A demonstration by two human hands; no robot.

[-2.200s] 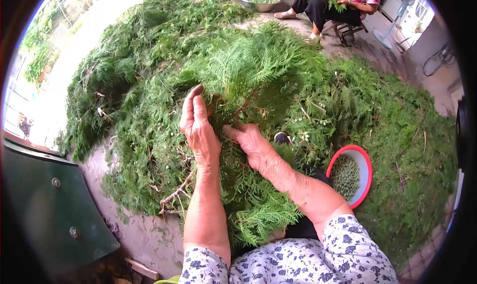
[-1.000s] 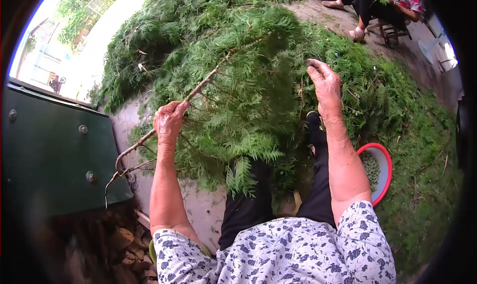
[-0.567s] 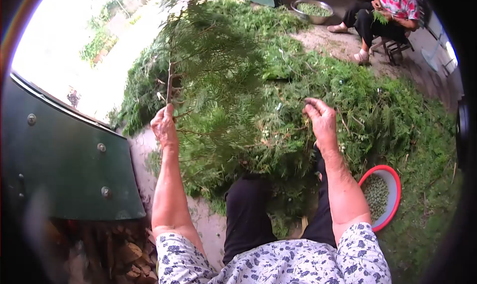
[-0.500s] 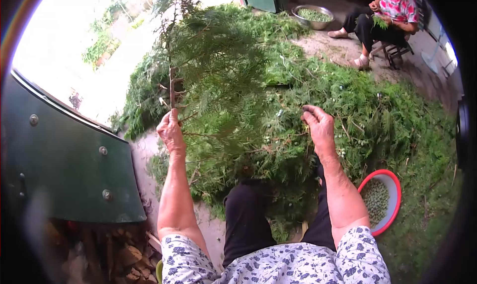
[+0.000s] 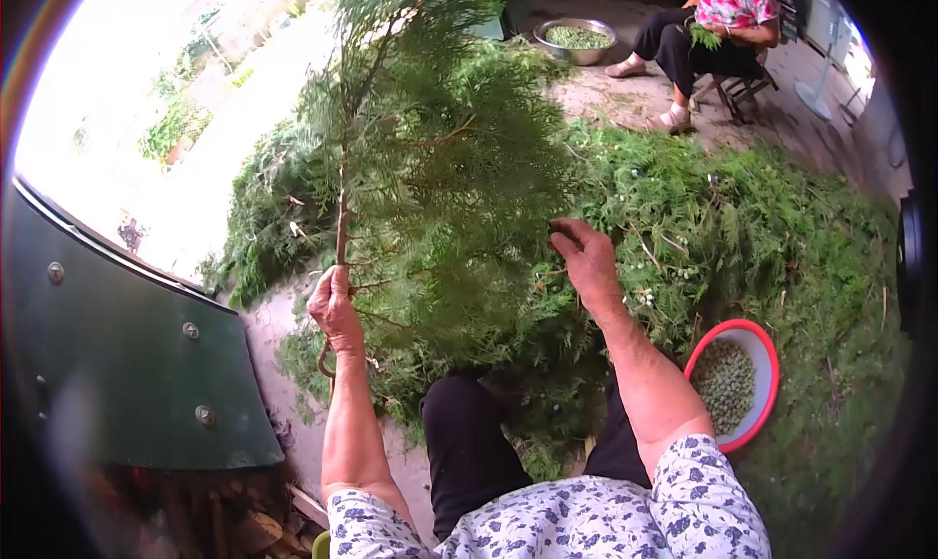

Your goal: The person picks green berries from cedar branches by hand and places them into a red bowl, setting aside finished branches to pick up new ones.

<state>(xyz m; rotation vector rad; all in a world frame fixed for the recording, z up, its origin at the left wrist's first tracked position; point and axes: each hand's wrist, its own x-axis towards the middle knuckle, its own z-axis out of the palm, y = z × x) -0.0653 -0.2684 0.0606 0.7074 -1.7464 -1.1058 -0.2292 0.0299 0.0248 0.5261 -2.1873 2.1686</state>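
My left hand (image 5: 335,310) is closed around the woody stem of a large leafy evergreen branch (image 5: 344,222), held upright in front of me. Its feathery green sprays fan out to the right and cover part of the pile behind. At the right edge of these sprays, my right hand (image 5: 588,261) has its thumb and fingers pinched together. Whatever may be between those fingertips is too small to make out. Right of my right forearm stands a bowl with a red rim (image 5: 774,383), holding small green berries (image 5: 725,383).
Cut evergreen branches (image 5: 743,227) cover the ground around my knees. A green metal panel (image 5: 127,344) stands at left, above chopped wood (image 5: 259,530). Farther back, a seated person (image 5: 733,31) holds a green sprig near a metal basin (image 5: 586,57) of berries.
My left hand has come down with the branch, and more of its sprays now spread toward my right hand. My right hand appears slightly farther left. The whole view has shifted a little.
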